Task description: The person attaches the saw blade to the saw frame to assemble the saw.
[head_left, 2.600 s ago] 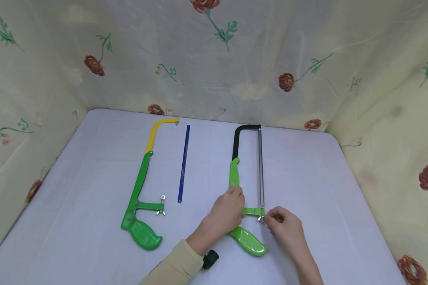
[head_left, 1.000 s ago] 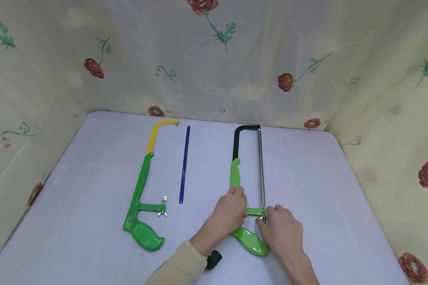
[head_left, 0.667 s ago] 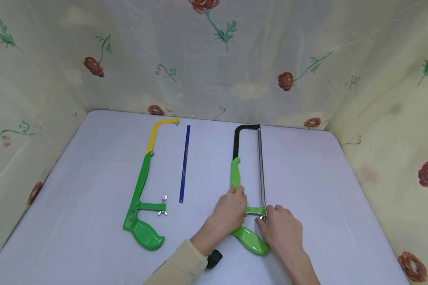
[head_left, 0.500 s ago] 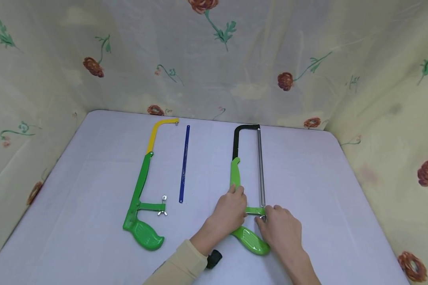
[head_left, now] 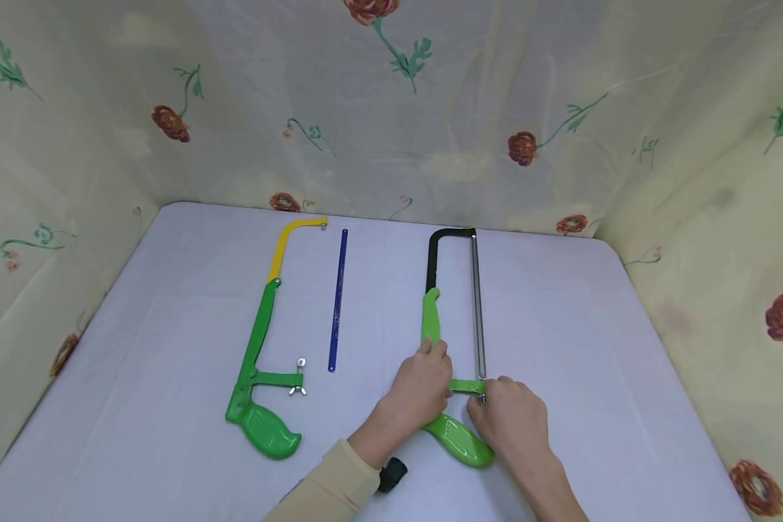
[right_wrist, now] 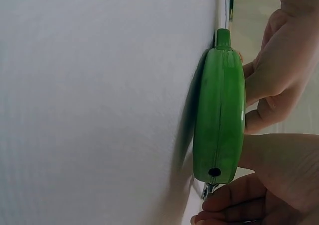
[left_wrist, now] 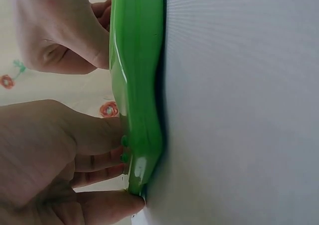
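A hacksaw with a light green handle (head_left: pixel 460 441) and black front frame lies flat at the right of the table. My left hand (head_left: pixel 417 388) grips its frame where the handle meets the crossbar, thumb and fingers on either edge in the left wrist view. A grey blade (head_left: pixel 477 312) runs from the black tip down to the crossbar (head_left: pixel 466 386). At the crossbar's outer end my right hand (head_left: pixel 512 420) pinches the wing nut (head_left: pixel 481 399), mostly covered by the fingers. In the right wrist view the handle's rounded end (right_wrist: pixel 217 130) hides part of both hands.
To the left lies a second hacksaw frame (head_left: pixel 257 330), darker green with a yellow front and no blade in it. A blue blade (head_left: pixel 337 301) lies between the two saws. Below my left wrist is a black object (head_left: pixel 391 475). Floral cloth (head_left: pixel 457 170) hangs behind the table.
My right hand has come in from just right of the wing nut to pinch it, its fingers shifting slightly left since. My left hand keeps its grip; the saw stays almost in place.
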The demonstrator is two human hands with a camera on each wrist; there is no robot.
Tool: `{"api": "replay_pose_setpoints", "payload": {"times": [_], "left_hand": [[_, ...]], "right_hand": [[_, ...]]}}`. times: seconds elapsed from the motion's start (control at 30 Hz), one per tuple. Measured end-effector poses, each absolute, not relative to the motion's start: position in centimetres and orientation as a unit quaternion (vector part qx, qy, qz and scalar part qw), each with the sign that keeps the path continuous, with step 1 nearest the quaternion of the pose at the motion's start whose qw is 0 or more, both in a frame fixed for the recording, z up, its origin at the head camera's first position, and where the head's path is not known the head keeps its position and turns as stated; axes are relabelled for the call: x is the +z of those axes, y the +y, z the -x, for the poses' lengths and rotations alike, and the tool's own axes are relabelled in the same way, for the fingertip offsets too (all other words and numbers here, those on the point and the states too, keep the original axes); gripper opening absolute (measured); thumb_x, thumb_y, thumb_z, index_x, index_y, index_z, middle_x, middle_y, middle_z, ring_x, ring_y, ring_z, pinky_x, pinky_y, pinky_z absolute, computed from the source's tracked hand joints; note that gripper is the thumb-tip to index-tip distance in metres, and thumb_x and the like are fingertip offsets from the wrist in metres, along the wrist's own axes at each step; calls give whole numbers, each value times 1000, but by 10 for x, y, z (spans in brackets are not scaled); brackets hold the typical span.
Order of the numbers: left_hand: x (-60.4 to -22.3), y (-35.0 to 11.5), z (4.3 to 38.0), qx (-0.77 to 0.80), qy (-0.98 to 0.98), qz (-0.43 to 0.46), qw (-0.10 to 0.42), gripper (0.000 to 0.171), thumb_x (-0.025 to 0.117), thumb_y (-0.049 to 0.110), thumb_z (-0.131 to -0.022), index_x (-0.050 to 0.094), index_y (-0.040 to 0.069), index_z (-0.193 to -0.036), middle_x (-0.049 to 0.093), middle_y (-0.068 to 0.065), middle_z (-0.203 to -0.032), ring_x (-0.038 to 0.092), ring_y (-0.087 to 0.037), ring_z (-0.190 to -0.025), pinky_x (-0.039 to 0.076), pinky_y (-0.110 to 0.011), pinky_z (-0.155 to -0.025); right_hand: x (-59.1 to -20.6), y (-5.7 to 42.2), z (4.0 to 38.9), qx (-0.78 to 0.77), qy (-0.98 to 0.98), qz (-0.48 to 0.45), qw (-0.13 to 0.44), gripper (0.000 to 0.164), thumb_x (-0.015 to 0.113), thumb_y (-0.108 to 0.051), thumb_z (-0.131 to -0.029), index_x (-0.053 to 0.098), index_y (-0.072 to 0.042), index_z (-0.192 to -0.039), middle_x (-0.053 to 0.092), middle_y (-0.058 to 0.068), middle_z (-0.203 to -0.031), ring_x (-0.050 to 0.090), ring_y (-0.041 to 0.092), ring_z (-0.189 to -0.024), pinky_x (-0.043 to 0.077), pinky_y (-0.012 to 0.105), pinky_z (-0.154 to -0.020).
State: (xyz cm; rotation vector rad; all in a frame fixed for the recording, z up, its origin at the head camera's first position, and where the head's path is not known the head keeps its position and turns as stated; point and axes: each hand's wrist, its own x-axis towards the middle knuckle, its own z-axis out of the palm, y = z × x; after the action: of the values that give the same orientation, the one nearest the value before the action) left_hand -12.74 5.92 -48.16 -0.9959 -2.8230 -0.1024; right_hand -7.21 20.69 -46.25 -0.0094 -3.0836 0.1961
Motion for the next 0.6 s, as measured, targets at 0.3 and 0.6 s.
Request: {"api": "replay_pose_setpoints", "payload": {"times": [0.3, 0.6], "left_hand": [[-481, 61, 127, -45, -942, 328, 61, 40, 77, 41, -84, 73, 7, -105, 64, -7, -116, 62, -27, -122, 56, -27, -95], [-482, 60, 128, -48, -945, 320, 47, 44, 76, 41, -85, 72, 5, -110, 63, -8, -120, 61, -28, -124, 57, -28, -94]], "right_hand": [[-463, 208, 72, 59, -998, 1, 13, 29, 65, -16, -81, 52, -9, -56, 47, 2, -55, 40, 17, -49, 30, 27, -38], [-462, 212, 72, 84, -995, 46, -9, 28, 67, -28, -85, 58, -8, -68, 51, 4, -59, 43, 19, -52, 33, 32, -41]]}}
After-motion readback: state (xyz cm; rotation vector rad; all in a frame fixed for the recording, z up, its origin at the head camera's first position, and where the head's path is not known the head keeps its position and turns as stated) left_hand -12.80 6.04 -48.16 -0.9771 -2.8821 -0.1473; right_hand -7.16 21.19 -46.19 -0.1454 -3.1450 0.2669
